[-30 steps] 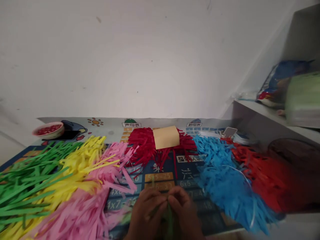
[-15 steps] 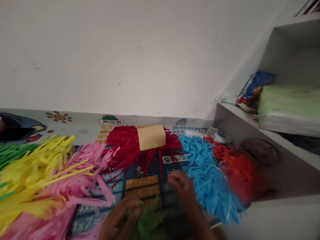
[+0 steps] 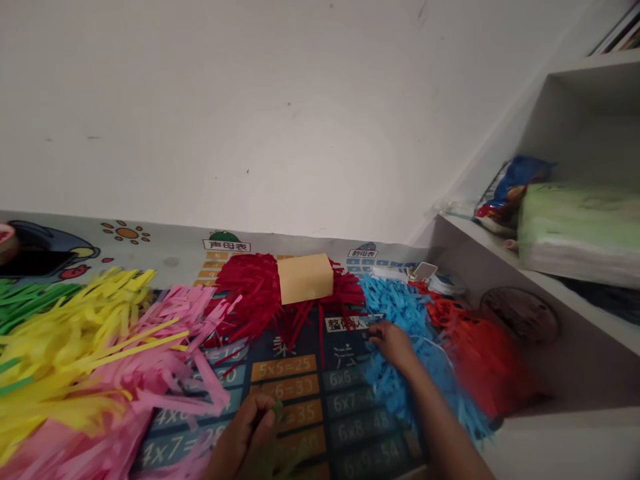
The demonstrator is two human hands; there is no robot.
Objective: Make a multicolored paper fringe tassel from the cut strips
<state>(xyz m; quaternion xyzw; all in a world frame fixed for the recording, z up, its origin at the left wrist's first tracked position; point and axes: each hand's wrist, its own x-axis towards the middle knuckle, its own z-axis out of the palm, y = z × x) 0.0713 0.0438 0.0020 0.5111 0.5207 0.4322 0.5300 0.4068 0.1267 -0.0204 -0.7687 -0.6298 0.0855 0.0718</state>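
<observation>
My left hand [image 3: 253,430] is low in the middle of the head view, its fingers pinched on green fringed paper [image 3: 291,460]. That green paper is blurred and hangs below the fingers. My right hand [image 3: 393,343] lies over the left edge of the blue fringed paper [image 3: 395,297], fingers curled together; what they hold, if anything, I cannot make out. Beyond both hands is red fringed paper [image 3: 245,290] with a yellow paper piece [image 3: 305,279] on top. Pink fringed paper [image 3: 170,360] spreads to the left of my left hand.
Yellow fringed paper [image 3: 45,347] and green strips [image 3: 35,300] lie at far left, near a black phone-like object [image 3: 37,263]. Orange-red fringed paper [image 3: 480,340] sits against the shelf unit [image 3: 500,267] at right. Printed times tables cover the mat [image 3: 285,413]; a white wall stands behind.
My right hand has moved right and away from me, from beside the green paper onto the blue fringe. My left hand keeps the green paper, which has dropped lower in view.
</observation>
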